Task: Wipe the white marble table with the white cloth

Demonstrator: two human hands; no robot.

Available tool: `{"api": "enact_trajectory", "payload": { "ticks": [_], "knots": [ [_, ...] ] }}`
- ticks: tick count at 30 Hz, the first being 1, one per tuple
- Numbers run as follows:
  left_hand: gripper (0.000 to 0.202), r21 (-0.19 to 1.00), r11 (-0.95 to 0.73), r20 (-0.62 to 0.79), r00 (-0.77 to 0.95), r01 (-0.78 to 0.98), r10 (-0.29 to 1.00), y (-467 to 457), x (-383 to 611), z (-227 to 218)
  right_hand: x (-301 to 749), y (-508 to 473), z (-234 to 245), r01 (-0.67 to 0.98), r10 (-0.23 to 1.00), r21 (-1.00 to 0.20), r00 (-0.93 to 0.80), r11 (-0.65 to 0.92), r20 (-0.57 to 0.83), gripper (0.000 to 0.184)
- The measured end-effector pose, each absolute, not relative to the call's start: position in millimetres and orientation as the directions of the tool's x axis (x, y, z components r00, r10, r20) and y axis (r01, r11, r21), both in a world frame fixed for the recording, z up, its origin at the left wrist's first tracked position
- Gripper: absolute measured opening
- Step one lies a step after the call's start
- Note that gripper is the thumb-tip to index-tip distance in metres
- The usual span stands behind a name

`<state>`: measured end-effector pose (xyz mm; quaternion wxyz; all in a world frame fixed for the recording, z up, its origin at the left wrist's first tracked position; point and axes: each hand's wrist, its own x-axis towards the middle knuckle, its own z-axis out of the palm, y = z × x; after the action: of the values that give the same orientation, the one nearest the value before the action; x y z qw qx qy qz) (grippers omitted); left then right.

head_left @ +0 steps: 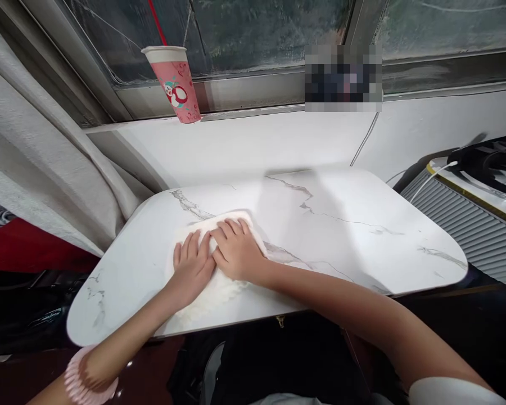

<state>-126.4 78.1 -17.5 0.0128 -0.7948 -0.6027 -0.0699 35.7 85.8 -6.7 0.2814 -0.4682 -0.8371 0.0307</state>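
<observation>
A white cloth (219,281) is being pressed flat-palmed, ungripped, by left hand (190,269) and right hand (236,250) (overlapping) onto the marble table (362,225); most of its surface is lying beyond the cloth.

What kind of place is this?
Probably a home or small room by a window: a marble-look table under the sill, a grey curtain, a pink paper cup. Both hands, left hand and right hand, press a white cloth.
</observation>
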Motion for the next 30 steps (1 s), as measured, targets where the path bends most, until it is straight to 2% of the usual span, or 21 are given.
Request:
{"api": "enact_trajectory", "payload": {
  "ticks": [3,7,11,17,25,30],
  "knots": [
    [0.057,0.084,-0.393,0.096,0.385,0.916,0.918,48.8,-116.8,-19.3,56.1,59.7,-6.8,0.752,0.79,-0.318,-0.416,0.578,0.45,0.034],
    [0.063,0.037,-0.562,0.228,0.54,0.827,0.81,22.8,-84.9,-18.6,91.1,44.4,-3.6,0.733,0.783,-0.321,-0.455,0.6,0.424,0.034],
    [0.063,0.001,-0.631,0.303,0.602,0.775,0.739,32.2,-51.9,-17.2,116.7,51.9,-0.9,0.76,0.81,-0.336,-0.407,0.557,0.422,0.035],
    [0.061,0.075,-0.627,0.256,0.593,0.775,0.764,114.2,-33.6,-13.0,128.3,118.1,-1.9,0.821,0.845,-0.306,-0.341,0.481,0.413,0.029],
    [0.055,0.094,-0.597,0.221,0.568,0.797,0.793,224.4,-12.8,-1.4,134.1,213.6,-3.2,0.836,0.911,-0.46,-0.107,0.299,0.398,0.028],
    [0.053,0.104,-0.595,0.244,0.56,0.797,0.792,249.6,5.9,-0.7,153.2,242.8,-7.6,0.835,0.917,-0.468,-0.102,0.289,0.385,0.033]
  ]
}}
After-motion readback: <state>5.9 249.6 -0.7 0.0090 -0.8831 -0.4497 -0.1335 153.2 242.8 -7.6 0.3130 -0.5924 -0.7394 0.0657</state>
